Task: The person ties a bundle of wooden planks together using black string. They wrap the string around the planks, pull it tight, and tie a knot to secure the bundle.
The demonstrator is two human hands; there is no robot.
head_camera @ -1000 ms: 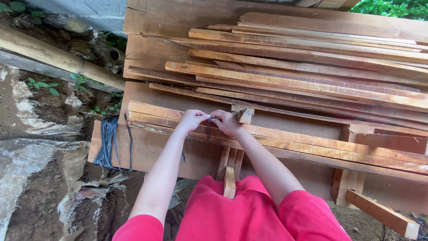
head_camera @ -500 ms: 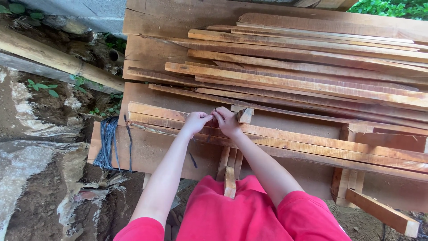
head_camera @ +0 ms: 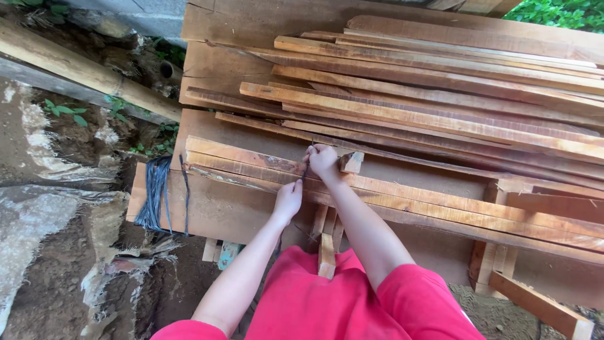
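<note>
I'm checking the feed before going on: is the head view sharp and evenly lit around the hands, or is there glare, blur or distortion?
Head view: soft, even daylight, no glare; left hand and right hand are sharp, with the dark cord between them thin but visible; the wooden slats bow slightly toward the frame edges from the wide lens; the foliage at top right looks bright.

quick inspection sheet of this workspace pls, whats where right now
surface: wooden bench top, mostly covered with planks
job's things: thin dark cord pulled taut across long wooden slats
clutter: loose stack of slats; small wood block
grippers: left hand and right hand each pinch the cord
cables: bundle of dark strands hanging off the bench edge
surroundings: bare soil, log, green foliage
</note>
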